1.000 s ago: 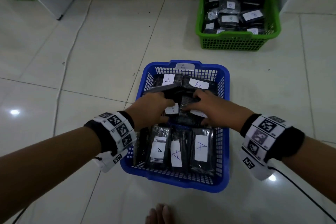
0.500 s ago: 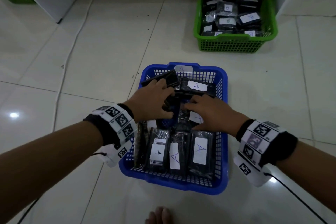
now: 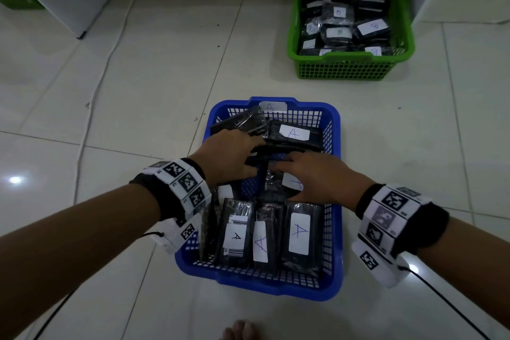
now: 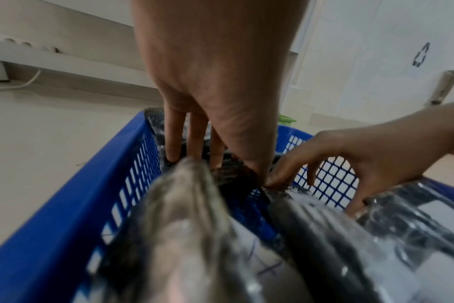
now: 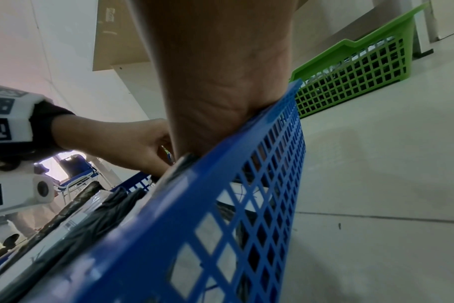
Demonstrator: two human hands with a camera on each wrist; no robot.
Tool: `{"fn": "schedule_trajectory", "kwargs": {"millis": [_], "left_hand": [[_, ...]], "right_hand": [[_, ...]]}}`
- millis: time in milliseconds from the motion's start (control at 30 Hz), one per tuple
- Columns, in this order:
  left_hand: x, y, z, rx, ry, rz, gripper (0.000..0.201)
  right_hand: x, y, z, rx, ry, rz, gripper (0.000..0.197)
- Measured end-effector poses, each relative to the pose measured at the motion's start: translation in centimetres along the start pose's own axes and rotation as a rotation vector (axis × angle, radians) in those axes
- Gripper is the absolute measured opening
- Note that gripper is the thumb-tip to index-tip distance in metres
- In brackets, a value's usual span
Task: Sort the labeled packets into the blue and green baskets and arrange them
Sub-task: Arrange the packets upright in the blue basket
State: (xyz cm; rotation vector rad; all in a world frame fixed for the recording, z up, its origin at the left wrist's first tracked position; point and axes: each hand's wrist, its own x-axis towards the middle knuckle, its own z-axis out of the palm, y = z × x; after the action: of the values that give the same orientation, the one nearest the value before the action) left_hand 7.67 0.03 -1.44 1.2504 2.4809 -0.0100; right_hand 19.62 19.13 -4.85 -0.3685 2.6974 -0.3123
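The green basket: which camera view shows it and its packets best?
The head view shows the green basket best: seen from above, whole, its packets bearing B labels. The right wrist view shows only its mesh side from low down, contents barely visible. The left wrist view shows just a small green piece behind the left hand.

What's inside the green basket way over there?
The green plastic mesh basket holds a jumble of dark plastic-wrapped packets with white labels; some labels read B, others are too small to read. Whatever lies beneath the top layer is covered.
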Motion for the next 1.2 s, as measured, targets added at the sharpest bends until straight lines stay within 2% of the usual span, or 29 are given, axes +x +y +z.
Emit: {"fn": "schedule_trajectory", "kwargs": {"millis": [100, 133, 300, 433, 533, 600, 700, 900, 967, 1000, 1067, 1100, 1200], "left_hand": [[0.1, 0.0, -0.1, 0.068, 0.007, 0.012, 0.012], [0.1, -0.2, -0.4, 0.069, 0.021, 0.006, 0.009], [-0.8, -0.8, -1.0, 0.009, 0.119, 0.008, 0.017], [-1.3, -0.8, 0.6, -0.037, 0.057, 0.004, 0.020], [-1.2, -1.3, 1.1, -0.052, 0.064, -0.008, 0.019], [-1.1, -1.5, 0.9, -0.070, 0.081, -0.003, 0.025], [-0.9, -1.5, 0.8, -0.091, 0.092, 0.009, 0.034], [-0.4, -1.9, 1.5, 0.001, 0.061, -0.010, 0.024], [-0.5, -1.7, 1.3, 0.057, 0.069, 0.013, 0.023], [-0.6, -1.6, 1.1, 0.112, 0.089, 0.032, 0.024], [-1.0, -1.5, 0.6, 0.190, 0.157, 0.065, 0.026], [-1.2, -1.5, 0.4, 0.209, 0.188, 0.082, 0.026], [-1.9, -1.1, -0.2, 0.248, 0.232, 0.137, 0.024]], "right_hand": [[0.0, 0.0, 0.0, -0.033, -0.001, -0.020, 0.077], [0.0, -0.1, 0.0, -0.052, -0.005, -0.019, 0.077], [0.4, -0.4, 0.1, -0.112, -0.027, 0.000, 0.068], [0.4, -0.2, 0.0, -0.147, -0.008, -0.053, 0.064], [0.5, 0.1, 0.0, -0.141, 0.006, -0.109, 0.056], [0.6, 0.2, 0.0, -0.154, 0.003, -0.126, 0.052], [0.8, 0.3, 0.0, -0.178, -0.004, -0.120, 0.052], [0.7, 0.2, 0.9, -0.142, 0.031, -0.040, 0.060], [1.0, 0.1, 0.2, -0.014, 0.033, -0.030, 0.049], [1.1, 0.0, -0.5, 0.072, 0.035, -0.022, 0.036], [0.9, -0.3, -1.9, 0.155, -0.003, 0.015, 0.011], [0.6, -0.4, -2.5, 0.159, -0.056, 0.027, 0.016], [-0.3, -0.9, -3.0, 0.120, -0.339, 0.005, 0.043]]}}
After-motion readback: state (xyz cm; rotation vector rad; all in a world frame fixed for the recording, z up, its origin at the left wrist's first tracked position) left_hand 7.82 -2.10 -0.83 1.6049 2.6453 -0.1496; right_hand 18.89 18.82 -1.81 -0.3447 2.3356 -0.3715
